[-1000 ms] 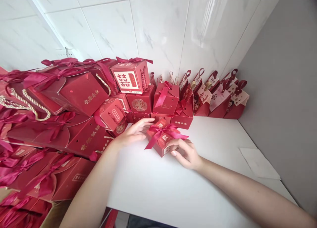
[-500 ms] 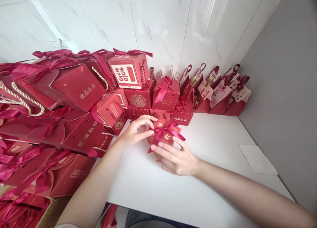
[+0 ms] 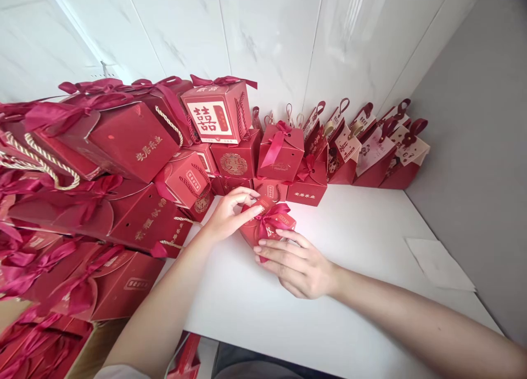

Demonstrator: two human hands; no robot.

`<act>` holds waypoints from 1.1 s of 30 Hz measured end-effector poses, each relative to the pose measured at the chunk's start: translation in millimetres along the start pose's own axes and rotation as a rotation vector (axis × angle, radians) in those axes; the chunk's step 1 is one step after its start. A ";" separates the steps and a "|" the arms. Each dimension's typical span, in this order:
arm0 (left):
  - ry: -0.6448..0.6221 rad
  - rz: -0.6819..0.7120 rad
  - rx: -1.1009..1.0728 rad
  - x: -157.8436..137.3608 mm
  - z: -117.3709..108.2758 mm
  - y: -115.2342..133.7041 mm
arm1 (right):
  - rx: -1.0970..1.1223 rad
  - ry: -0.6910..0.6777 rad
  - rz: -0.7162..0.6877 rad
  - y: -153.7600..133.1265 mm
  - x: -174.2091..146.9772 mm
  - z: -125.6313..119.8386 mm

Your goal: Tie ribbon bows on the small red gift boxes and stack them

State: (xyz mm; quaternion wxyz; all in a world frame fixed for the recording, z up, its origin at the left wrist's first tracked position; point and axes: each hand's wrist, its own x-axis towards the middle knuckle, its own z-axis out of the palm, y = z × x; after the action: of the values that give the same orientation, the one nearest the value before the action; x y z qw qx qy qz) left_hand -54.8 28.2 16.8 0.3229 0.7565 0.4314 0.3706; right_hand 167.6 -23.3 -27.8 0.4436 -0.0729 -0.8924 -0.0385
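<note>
A small red gift box (image 3: 252,230) with a dark pink ribbon bow (image 3: 272,221) on top sits on the white table between my hands. My left hand (image 3: 231,214) grips its upper left side, thumb and fingers curled at the lid. From the near right, my right hand (image 3: 298,263) holds the box's front, fingers laid along the side and over a ribbon end. Part of the box is hidden behind my fingers. Just behind it stand a red box with gold lettering (image 3: 308,193) and a red box with a pink ribbon (image 3: 284,167).
Stacked red gift boxes (image 3: 152,143) with ribbons and rope handles crowd the left. Triangular red boxes with loop handles (image 3: 373,158) line the back right by the wall. A white sheet (image 3: 440,262) lies on the table (image 3: 362,247) at right. A cardboard carton (image 3: 93,349) stands lower left.
The gift box has turned between my hands, and its bow and printed flaps now face another way. My right hand has shifted slightly along its side. The view has moved a little.
</note>
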 end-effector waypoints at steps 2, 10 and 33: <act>-0.003 -0.017 0.007 0.2 0.0 -0.3 | 0.061 0.024 0.008 -0.1 0.0 -0.3; -0.175 -0.082 -0.200 -0.1 -10.1 -4.7 | 0.287 0.206 0.124 0.7 4.7 -11.9; -0.092 -0.016 -0.049 0.5 -3.8 -0.3 | 0.962 -0.277 0.988 64.3 36.9 -40.1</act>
State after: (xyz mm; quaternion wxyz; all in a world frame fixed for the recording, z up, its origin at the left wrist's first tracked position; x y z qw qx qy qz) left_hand -58.0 29.3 18.6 0.3638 0.7611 0.4128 0.3434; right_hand 187.7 38.3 26.2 0.2746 -0.2698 -0.7209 0.5762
